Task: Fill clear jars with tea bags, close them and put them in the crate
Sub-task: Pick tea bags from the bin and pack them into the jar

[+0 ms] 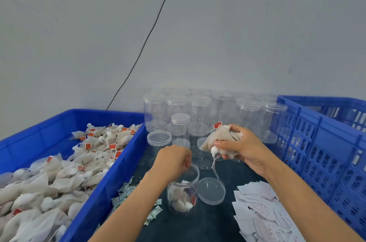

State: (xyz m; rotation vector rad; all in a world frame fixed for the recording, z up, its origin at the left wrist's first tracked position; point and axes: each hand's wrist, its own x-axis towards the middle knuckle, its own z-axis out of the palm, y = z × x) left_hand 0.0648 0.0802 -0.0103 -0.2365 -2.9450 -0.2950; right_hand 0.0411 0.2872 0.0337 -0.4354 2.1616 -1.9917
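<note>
An open clear jar (183, 196) stands on the dark table with a few tea bags at its bottom. My left hand (172, 160) hovers over the jar's mouth with its fingers curled downward; whether it holds anything is hidden. My right hand (236, 147) grips a bunch of tea bags (219, 139) above and to the right of the jar, with strings dangling. The jar's clear lid (211, 190) lies flat just right of the jar. A blue slotted crate (320, 142) stands at the right.
A blue bin (111, 172) on the left holds a heap of loose tea bags (59, 172). Several lidded empty jars (200, 111) are stacked at the back by the wall. White paper slips (261, 212) and small green-white sachets (126, 194) lie on the table.
</note>
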